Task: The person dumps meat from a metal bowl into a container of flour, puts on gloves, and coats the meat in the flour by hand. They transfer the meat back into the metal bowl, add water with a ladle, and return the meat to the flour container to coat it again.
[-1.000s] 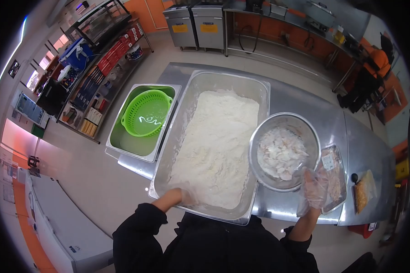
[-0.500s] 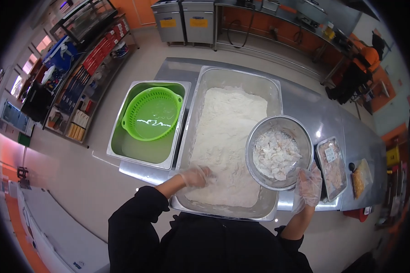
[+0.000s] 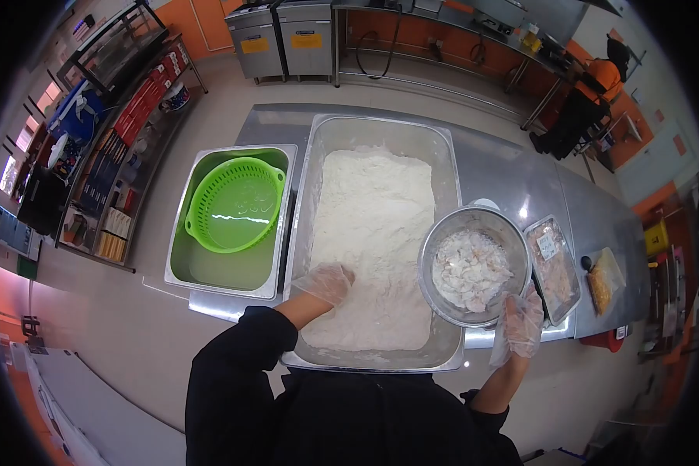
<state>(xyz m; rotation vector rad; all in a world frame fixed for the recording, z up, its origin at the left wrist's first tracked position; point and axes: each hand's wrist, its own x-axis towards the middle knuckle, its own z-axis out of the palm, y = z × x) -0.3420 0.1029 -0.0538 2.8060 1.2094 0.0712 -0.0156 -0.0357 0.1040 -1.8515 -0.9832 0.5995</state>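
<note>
A large steel tray (image 3: 452, 167) holds a bed of white flour (image 3: 377, 210). My left hand (image 3: 326, 286), in a clear plastic glove, touches the flour near the tray's left wall; its fingers are curled and partly hidden. Overlapping the tray's right edge is a round metal bowl (image 3: 435, 233) with flour-coated pieces (image 3: 471, 270) inside. My gloved right hand (image 3: 519, 322) is closed on the lower right rim of this bowl.
Left of the tray, a green colander (image 3: 202, 198) sits in a steel basin (image 3: 175, 268) of cloudy liquid. A pack of raw meat (image 3: 555, 268) and a bag of orange crumbs (image 3: 600, 287) lie right. Beyond stands a person (image 3: 590, 97) in orange and black.
My left hand has moved from the tray's near left corner up along its left side, onto the flour. The bowl has shifted slightly relative to the tray, with my right hand on its rim.
</note>
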